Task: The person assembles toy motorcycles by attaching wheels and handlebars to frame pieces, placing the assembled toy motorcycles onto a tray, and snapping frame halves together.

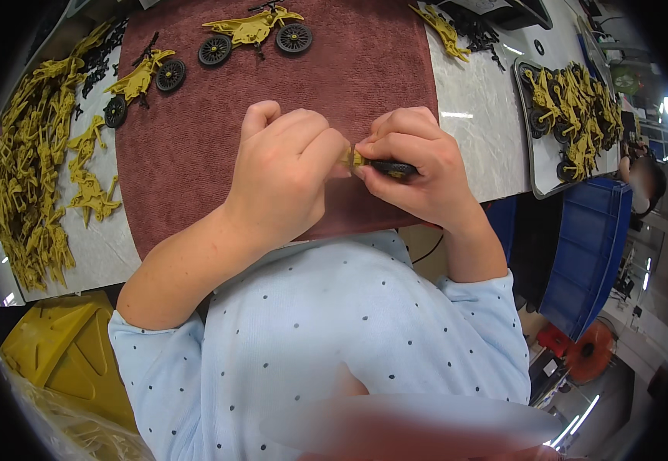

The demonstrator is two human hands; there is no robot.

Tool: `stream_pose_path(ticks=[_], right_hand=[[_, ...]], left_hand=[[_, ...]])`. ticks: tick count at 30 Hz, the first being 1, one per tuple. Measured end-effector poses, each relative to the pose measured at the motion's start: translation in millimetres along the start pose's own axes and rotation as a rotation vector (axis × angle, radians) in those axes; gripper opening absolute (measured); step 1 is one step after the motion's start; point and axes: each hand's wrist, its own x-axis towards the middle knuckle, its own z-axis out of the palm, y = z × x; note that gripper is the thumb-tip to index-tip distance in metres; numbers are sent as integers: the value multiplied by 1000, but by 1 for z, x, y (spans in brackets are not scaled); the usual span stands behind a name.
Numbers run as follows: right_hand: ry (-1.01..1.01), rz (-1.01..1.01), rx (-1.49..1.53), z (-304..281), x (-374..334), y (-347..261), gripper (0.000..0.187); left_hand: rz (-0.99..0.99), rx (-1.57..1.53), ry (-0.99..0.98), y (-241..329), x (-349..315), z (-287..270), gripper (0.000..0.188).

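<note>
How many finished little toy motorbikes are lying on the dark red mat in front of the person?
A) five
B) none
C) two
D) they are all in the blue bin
C: two yellow toy motorbikes with black wheels lie on the dark red mat, one toward its upper left and one at its top edge, both beyond the person's hands.

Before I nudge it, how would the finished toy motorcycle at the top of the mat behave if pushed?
The toy motorcycle looks like thin moulded plastic, so probably light. It has two round spoked wheels, so it may roll on the mat or tip sideways. Its slim handlebars look apt to snap.
</note>
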Motion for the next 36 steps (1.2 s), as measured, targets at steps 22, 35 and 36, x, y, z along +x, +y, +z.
stream_pose_path(ticks=[22,35,36], right_hand=[[308,43,117,20,-9,-15,42],[335,60,192,24,-13,-14,37],[357,49,196,23,-16,-12,36]], left_hand=[[34,-127,143,-6,3,-3,27],[29,-159,70,-8,6,-6,27],[56,-187,32,-10,7,-6,32]])
